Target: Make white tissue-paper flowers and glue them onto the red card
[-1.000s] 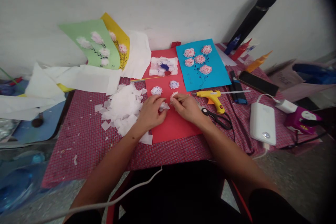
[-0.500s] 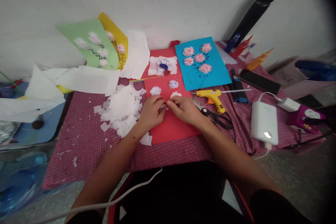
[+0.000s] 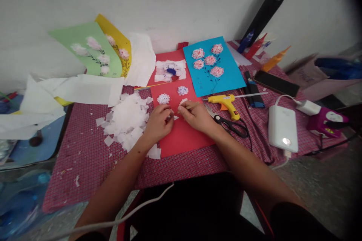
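Over the red paper sheet (image 3: 186, 141), my left hand (image 3: 159, 122) is closed with its fingertips pinched around a small piece of white paper (image 3: 175, 117). My right hand (image 3: 197, 116) faces it, thumb and fingers pressed together; what they hold, if anything, is too small to make out. Just beyond the hands sit two crumpled-paper flowers with blue specks, one on the left (image 3: 163, 99) and one on the right (image 3: 182, 90). A third white flower (image 3: 183, 101) is partly hidden behind my right hand. A heap of cut white paper squares (image 3: 128, 118) lies left of my left hand.
A yellow glue gun (image 3: 226, 102) and black-handled scissors (image 3: 232, 125) lie right of my right hand. Behind are a blue sheet with pink-white flowers (image 3: 205, 84) and a paint-stained paper pad (image 3: 162, 76). A white power bank (image 3: 283, 128) with cables stands at right.
My hands have moved slightly apart, and the white paper shows more clearly between them. The whole view has shifted a little.
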Tool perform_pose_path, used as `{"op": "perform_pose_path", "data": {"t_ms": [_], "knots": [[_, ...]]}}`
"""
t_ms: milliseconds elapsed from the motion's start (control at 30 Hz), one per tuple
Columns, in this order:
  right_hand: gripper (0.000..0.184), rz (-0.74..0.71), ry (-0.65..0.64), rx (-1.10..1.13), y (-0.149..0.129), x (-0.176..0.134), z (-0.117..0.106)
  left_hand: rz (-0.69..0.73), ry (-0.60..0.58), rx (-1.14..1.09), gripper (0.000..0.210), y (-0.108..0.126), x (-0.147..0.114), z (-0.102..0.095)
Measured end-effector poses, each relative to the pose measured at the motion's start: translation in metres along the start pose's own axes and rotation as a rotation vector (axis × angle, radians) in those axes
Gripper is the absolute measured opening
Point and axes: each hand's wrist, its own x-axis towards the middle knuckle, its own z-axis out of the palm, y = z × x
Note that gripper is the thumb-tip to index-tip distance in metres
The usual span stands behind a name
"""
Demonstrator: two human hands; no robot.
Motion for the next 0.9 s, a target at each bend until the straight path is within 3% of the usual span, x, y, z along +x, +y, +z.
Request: {"op": "perform_pose_path", "data": {"t_ms": [567, 767, 900], "knots": [[0.033, -0.04, 0.006, 0.031, 0.006, 0.001, 0.003, 0.034, 0.023, -0.016, 0.008, -0.004, -0.002, 0.0], [0.063, 0.013, 0.15, 0.148, -0.001, -0.001, -0.01, 0.024, 0.028, -0.018, 0.01, -0.005, -0.003, 0.002], [0.072, 0.057, 0.141, 0.173, 0.0, 0.0, -0.01, 0.03, 0.026, -0.022, 0.01, -0.004, -0.003, 0.001]]}}
